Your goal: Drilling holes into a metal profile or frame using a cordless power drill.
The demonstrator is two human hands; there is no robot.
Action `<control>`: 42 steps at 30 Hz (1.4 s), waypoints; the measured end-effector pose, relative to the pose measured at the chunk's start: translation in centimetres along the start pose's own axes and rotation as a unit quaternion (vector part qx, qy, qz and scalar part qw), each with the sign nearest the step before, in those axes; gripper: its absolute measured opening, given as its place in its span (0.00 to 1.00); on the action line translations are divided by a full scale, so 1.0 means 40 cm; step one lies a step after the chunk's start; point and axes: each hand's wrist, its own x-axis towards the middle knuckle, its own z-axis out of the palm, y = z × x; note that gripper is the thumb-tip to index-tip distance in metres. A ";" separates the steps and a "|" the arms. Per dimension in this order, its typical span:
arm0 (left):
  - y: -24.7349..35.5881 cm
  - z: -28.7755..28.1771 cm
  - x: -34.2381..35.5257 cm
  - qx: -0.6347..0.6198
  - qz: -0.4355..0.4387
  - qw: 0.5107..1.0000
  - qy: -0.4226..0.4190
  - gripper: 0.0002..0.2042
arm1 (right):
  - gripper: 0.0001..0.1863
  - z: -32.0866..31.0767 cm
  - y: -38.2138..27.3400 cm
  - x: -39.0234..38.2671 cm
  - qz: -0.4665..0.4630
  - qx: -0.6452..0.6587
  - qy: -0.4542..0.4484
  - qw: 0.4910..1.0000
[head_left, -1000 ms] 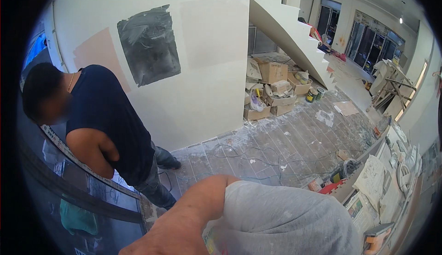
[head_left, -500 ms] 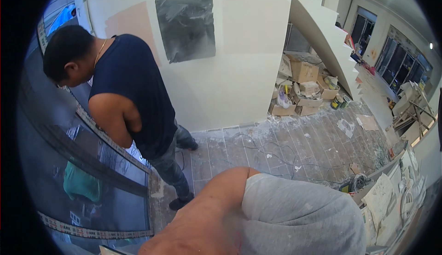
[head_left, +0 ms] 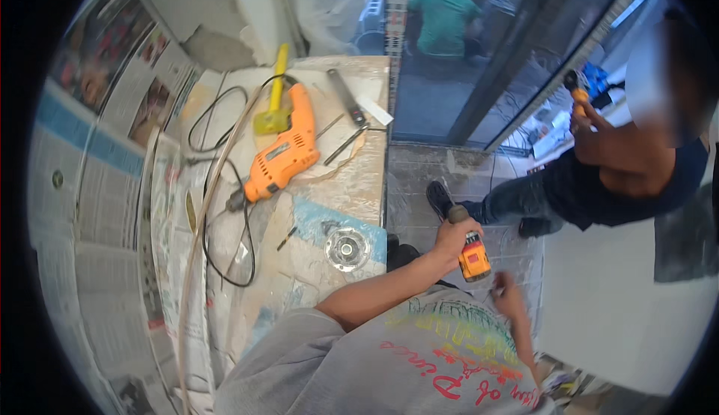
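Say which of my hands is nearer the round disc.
Left: your left hand, gripping an orange tool, is past the table edge, right of the round disc; your right hand is farther right.

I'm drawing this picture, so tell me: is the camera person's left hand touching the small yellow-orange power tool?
Touching. The head view shows the left hand wrapped around the small yellow-orange power tool, with no gap between them.

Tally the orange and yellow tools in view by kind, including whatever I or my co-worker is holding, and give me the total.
Corded drill on the table: 1
Small drill in your left hand: 1
Orange-and-black tool in the co-worker's hand: 1
Yellow tool beside the corded drill: 1
Total: 4
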 end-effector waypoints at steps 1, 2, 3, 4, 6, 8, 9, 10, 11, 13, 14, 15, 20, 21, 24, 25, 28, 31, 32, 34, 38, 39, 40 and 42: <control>-0.001 -0.002 -0.011 0.013 -0.002 1.000 -0.004 0.03 | 0.24 0.058 0.056 -0.029 0.035 -0.004 -0.058 0.998; 0.003 0.004 -0.022 0.027 0.009 1.000 0.005 0.03 | 0.27 0.099 0.094 -0.042 0.074 -0.006 -0.110 0.991; 0.006 0.007 -0.026 0.018 0.016 1.000 0.010 0.03 | 0.27 0.118 0.115 -0.040 0.068 -0.013 -0.117 0.991; 0.004 0.013 -0.025 0.035 0.004 0.999 0.010 0.03 | 0.28 0.125 0.130 -0.037 0.119 0.090 -0.137 0.979; -0.001 0.020 -0.024 0.042 -0.001 0.999 0.008 0.04 | 0.30 0.118 0.112 -0.023 0.171 0.189 -0.163 0.953; 0.000 0.018 -0.017 0.058 0.002 0.998 0.026 0.05 | 0.29 0.067 -0.031 -0.001 0.054 0.027 -0.121 0.991; -0.001 0.026 -0.017 0.079 0.007 0.996 0.034 0.05 | 0.29 0.068 -0.026 0.002 0.058 0.026 -0.122 0.990; 0.003 0.037 -0.015 0.080 0.005 0.996 0.032 0.05 | 0.29 0.079 -0.009 0.021 0.055 0.041 -0.129 0.989; 0.007 0.043 -0.016 0.087 -0.004 0.995 0.044 0.06 | 0.29 0.100 0.013 0.041 0.051 0.057 -0.137 0.988; 0.012 0.045 -0.010 0.100 -0.015 0.994 0.052 0.06 | 0.26 0.153 0.117 0.063 0.104 -0.007 -0.190 0.976; 0.015 0.044 -0.021 0.100 -0.005 0.994 0.050 0.07 | 0.25 0.157 0.114 0.054 0.110 0.079 -0.185 0.973; 0.014 0.042 -0.017 0.101 -0.003 0.993 0.057 0.07 | 0.24 0.165 0.127 0.050 0.120 0.169 -0.187 0.960; 0.018 0.025 -0.014 0.115 0.025 0.989 0.089 0.08 | 0.22 0.184 0.128 0.051 0.122 0.110 -0.227 0.960; 0.020 0.028 -0.013 0.095 0.031 0.991 0.085 0.08 | 0.22 0.175 0.115 0.049 0.149 0.116 -0.233 0.954; 0.016 0.031 -0.010 0.103 0.032 0.990 0.089 0.07 | 0.22 0.184 0.133 0.038 0.137 0.127 -0.227 0.956; 0.014 0.030 -0.008 0.106 0.028 0.991 0.081 0.07 | 0.22 0.182 0.134 0.038 0.142 0.129 -0.219 0.957; -0.011 0.006 0.016 0.099 0.055 0.990 0.090 0.05 | 0.22 0.185 0.132 0.043 0.140 0.138 -0.214 0.957; 0.017 0.037 -0.011 0.074 0.016 0.995 0.061 0.05 | 0.23 0.179 0.137 0.044 0.158 0.137 -0.206 0.956; 0.010 0.039 -0.006 0.083 0.003 0.996 0.041 0.05 | 0.24 0.171 0.135 0.048 0.168 0.120 -0.226 0.952; 0.001 0.028 0.011 0.101 0.025 0.992 0.069 0.05 | 0.24 0.168 0.103 0.055 0.185 0.116 -0.220 0.951; -0.001 -0.007 0.023 0.099 0.009 0.994 0.056 0.05 | 0.27 0.146 0.044 0.049 0.201 0.089 -0.266 0.939; 0.003 -0.006 0.020 0.083 0.022 0.994 0.066 0.04 | 0.27 0.142 0.031 0.051 0.205 0.071 -0.297 0.930; 0.001 0.002 0.021 0.088 0.021 0.994 0.058 0.04 | 0.28 0.131 0.022 0.051 0.208 0.097 -0.313 0.922; 0.001 0.009 0.019 0.080 0.028 0.993 0.085 0.04 | 0.27 0.098 -0.007 0.043 0.197 0.079 -0.314 0.925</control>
